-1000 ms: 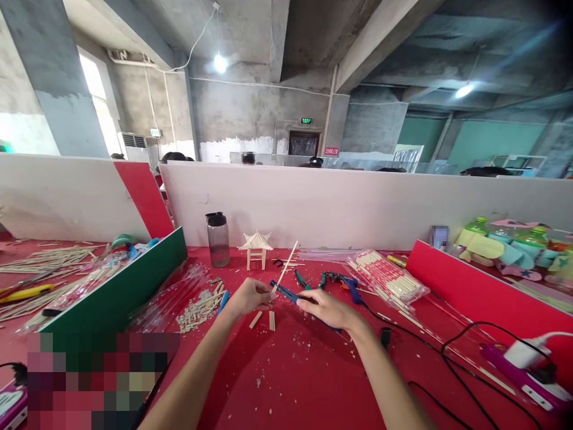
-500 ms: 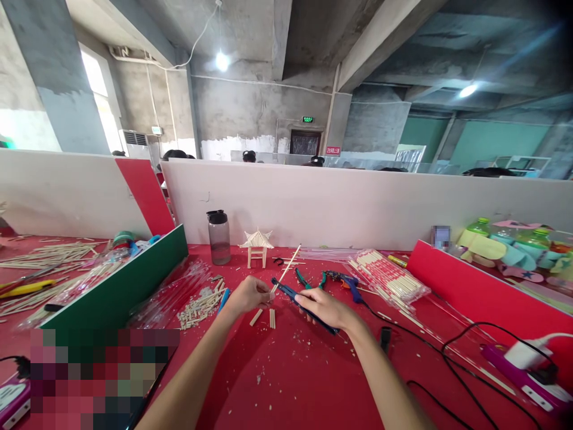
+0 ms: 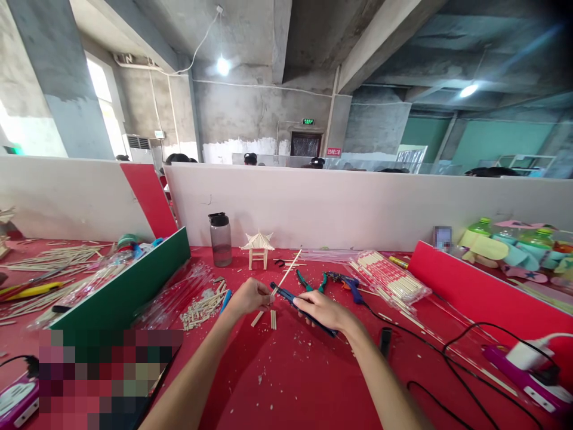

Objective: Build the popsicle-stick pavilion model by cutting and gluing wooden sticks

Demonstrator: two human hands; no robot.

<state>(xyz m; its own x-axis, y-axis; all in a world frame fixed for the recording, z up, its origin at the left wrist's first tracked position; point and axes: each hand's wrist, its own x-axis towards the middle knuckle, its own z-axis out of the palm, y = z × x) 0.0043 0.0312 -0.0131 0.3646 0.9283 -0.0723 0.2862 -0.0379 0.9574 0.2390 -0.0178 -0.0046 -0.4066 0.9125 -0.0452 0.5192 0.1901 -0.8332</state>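
Observation:
My left hand (image 3: 254, 297) pinches the near end of a thin wooden stick (image 3: 290, 269), which slants up and away to the right. My right hand (image 3: 323, 309) is wrapped round dark blue cutting pliers (image 3: 289, 295). The pliers' jaws meet the stick close to my left fingertips; whether they are fully closed on it cannot be made out. Several short cut pieces (image 3: 273, 319) lie on the red table (image 3: 268, 382) just below my left hand. Behind the hands stands a small stick-built pavilion (image 3: 258, 249) with a pointed roof.
A water bottle (image 3: 220, 240) stands back left beside the pavilion. Cut stick bits (image 3: 203, 310) are heaped left, near a green divider (image 3: 129, 280). Green-handled pliers (image 3: 312, 282), a glue gun (image 3: 347, 283) and bagged sticks (image 3: 389, 276) lie right. Black cables (image 3: 447, 352) cross the right side.
The pliers' jaws have shifted slightly left and down along the stick, closer to my left fingers. Both hands keep their hold. The whole view has shifted slightly.

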